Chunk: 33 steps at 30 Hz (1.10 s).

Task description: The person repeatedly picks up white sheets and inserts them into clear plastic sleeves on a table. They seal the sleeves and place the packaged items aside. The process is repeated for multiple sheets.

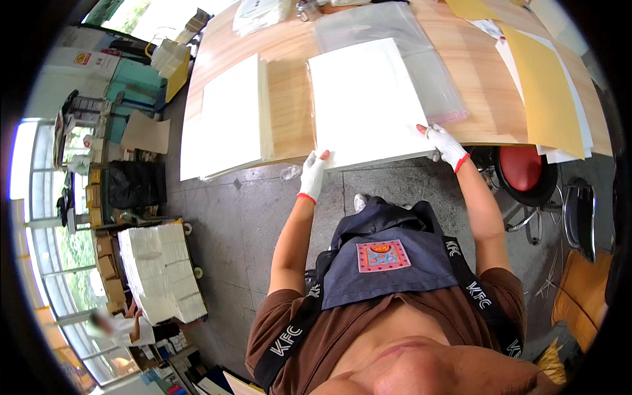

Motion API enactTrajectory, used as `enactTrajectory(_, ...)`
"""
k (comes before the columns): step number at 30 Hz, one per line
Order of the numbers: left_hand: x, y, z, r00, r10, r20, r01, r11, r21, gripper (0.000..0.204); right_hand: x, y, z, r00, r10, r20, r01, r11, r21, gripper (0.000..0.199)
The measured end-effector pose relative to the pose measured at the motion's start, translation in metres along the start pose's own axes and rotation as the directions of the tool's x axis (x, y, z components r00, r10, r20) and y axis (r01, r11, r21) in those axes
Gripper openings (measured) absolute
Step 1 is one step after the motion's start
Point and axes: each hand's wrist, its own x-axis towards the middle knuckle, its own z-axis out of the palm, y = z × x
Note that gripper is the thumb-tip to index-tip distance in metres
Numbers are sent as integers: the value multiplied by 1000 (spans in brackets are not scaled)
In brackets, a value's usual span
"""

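Note:
A stack of large white sheets (368, 99) lies on the wooden table, its near edge at the table's front edge. Clear plastic shows along its left side. My left hand (313, 174), in a white glove with a red cuff and a bare thumb tip, is closed on the near left corner. At the near right corner my right hand (446, 146), gloved the same way, grips the stack with its thumb on top. Flat clear plastic bags (438, 82) lie partly under the stack, to the right and behind. Another white stack (232, 115) rests to the left.
Yellow sheets (543, 85) overlap white paper at the table's right side (484, 128). A red-seated stool (520, 174) and a metal-framed chair (579, 214) stand right. On the left floor is a cart of white stacks (161, 270), with a person (128, 329) beside it.

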Motion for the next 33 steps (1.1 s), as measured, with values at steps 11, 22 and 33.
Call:
enactTrajectory(11,-45,108,-111,975,192,-111,-198,979,-52,73,-17,-28,103,919,-371,135,311,891,330,35)
enactTrajectory(22,8,101,-350,866,354,-355,-369,929,26,41,39,-118,356,811,-487,324,492,868,71,60)
enactTrajectory(33,10,146,-352,840,264,-474,299,504,810,67,5,-159,283,846,-380,375,510,782,-358,44)
